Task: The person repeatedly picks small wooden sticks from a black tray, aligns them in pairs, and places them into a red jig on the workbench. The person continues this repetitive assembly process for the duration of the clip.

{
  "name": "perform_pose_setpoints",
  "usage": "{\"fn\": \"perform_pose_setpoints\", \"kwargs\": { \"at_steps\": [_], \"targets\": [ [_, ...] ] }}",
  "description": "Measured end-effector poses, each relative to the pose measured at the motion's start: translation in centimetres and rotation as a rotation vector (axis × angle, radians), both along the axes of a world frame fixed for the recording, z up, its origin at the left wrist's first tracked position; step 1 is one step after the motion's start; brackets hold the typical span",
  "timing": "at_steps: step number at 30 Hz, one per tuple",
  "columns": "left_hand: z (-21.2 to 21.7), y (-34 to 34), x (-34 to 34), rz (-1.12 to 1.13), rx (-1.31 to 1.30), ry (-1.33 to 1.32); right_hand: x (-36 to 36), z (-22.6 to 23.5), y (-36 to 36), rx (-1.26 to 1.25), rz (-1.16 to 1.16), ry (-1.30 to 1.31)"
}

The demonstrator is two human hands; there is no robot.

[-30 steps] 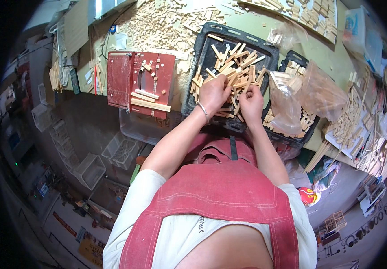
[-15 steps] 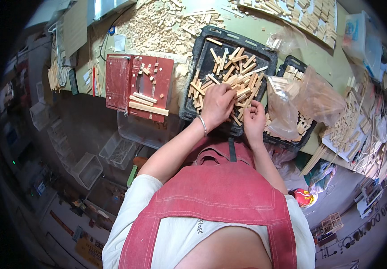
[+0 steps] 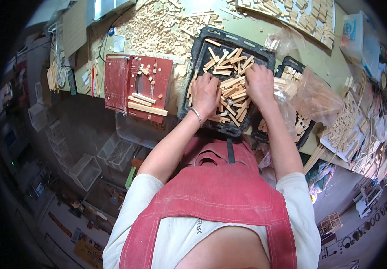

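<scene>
A black plastic tray (image 3: 237, 37) lies on the bench in front of me, holding a loose heap of short wooden sticks (image 3: 233, 89). Over the tray's left part, my left hand (image 3: 206, 94), with a bracelet at its wrist, has its fingers curled down among the sticks. My right hand (image 3: 260, 85) is bent over the tray's right side, fingers also curled and touching the sticks. Both hands' fingertips are hidden, so what they pinch does not show. The sticks lie at many angles between the hands.
A red machine plate (image 3: 117, 83) with a slot, small blocks and longer wood strips is on the left. Many small wood pieces (image 3: 157, 27) cover the back. At right are a second black tray (image 3: 292, 60), a plastic bag (image 3: 319, 96) and a clear bin (image 3: 359, 42).
My hands have moved apart: the left shifted left, while the right went up and forward over the tray. Sticks in the heap have shifted, some now lying sideways.
</scene>
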State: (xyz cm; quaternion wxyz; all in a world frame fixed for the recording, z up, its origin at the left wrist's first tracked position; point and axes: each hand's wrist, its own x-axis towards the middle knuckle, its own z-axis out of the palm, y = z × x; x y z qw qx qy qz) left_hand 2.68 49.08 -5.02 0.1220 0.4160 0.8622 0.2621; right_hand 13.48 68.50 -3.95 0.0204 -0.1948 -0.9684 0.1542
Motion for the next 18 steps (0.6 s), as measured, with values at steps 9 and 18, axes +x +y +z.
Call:
{"fn": "perform_pose_setpoints", "kwargs": {
  "at_steps": [9, 18],
  "targets": [
    [-0.1, -0.9, -0.6, 0.214, 0.212, -0.282, -1.1, -0.6, 0.1, 0.116, 0.182, -0.135],
    [3.3, -7.9, 2.2, 0.372, 0.274, -0.308, 0.4, 2.9, 2.0, 0.019, 0.270, 0.131]
  ]
}}
